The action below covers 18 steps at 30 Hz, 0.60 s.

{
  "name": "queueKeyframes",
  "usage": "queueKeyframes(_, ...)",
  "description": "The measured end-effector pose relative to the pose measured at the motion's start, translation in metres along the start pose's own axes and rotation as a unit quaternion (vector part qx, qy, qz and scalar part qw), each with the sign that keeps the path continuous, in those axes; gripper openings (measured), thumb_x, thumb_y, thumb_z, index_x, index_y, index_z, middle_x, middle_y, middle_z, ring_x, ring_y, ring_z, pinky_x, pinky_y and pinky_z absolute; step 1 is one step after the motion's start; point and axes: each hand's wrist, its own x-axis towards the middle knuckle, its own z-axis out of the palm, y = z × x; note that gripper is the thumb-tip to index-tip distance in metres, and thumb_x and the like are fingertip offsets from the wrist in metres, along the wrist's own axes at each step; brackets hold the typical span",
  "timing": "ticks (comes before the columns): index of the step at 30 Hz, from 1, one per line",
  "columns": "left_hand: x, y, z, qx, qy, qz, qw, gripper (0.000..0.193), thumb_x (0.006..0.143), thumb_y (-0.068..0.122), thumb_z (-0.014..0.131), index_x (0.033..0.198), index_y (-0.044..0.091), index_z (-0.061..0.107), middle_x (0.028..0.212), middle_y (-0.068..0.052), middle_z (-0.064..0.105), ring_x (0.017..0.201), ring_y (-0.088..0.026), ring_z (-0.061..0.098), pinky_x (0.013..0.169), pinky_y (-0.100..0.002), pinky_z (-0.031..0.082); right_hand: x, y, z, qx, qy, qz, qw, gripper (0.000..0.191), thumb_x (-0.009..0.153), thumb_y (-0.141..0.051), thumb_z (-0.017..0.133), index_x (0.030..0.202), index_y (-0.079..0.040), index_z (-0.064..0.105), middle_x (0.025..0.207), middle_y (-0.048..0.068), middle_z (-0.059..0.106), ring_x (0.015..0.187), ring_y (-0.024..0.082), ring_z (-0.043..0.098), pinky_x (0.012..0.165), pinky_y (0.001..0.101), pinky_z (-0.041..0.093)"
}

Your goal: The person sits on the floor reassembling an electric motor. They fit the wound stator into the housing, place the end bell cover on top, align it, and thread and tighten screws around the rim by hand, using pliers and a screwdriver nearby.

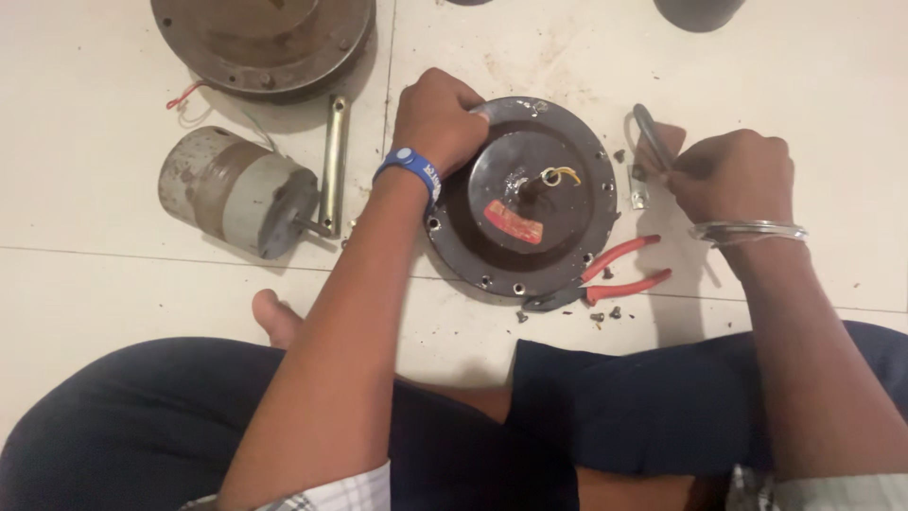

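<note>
- Even, fairly bright indoor light on the pale tile floor (113,284).
- Shadows are soft and short, falling left of the motor (236,192) and below the right hand (730,175).
- Faint sheen on the round dark cover (520,194); no hard glare.
- Focus slightly soft overall; the right hand looks a little blurred.
- The trousers (142,426) read very dark, with little detail.

Blue wristband (413,168), metal bangle (747,231), dark trousers (123,426)
</note>
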Motion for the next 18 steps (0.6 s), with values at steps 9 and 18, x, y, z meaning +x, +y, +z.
queueKeyframes(9,0.005,-0.005,0.0,0.017,-0.009,0.0,1.0,0.022,0.074,0.016,0.076,0.095,0.009,0.082,0.098,-0.018,0.077,0.094,-0.031,0.075,0.091,-0.035,0.057,-0.007,-0.014,-0.012,0.014,0.02,-0.01,1.0,0.018,0.086,-0.025,0.083,0.096,-0.01,0.084,0.084,0.018,0.075,0.076,0.034,0.072,0.083,0.0427,0.056)
queueKeyframes(18,0.01,-0.014,0.004,0.026,0.007,-0.019,0.999,0.019,0.073,0.017,0.078,0.09,0.01,0.082,0.096,-0.016,0.077,0.093,-0.029,0.076,0.089,-0.035,0.057,-0.051,-0.033,-0.023,0.044,-0.165,0.086,0.982,0.022,0.088,-0.027,0.079,0.103,-0.012,0.082,0.095,0.01,0.08,0.082,0.025,0.078,0.079,0.0412,0.059)
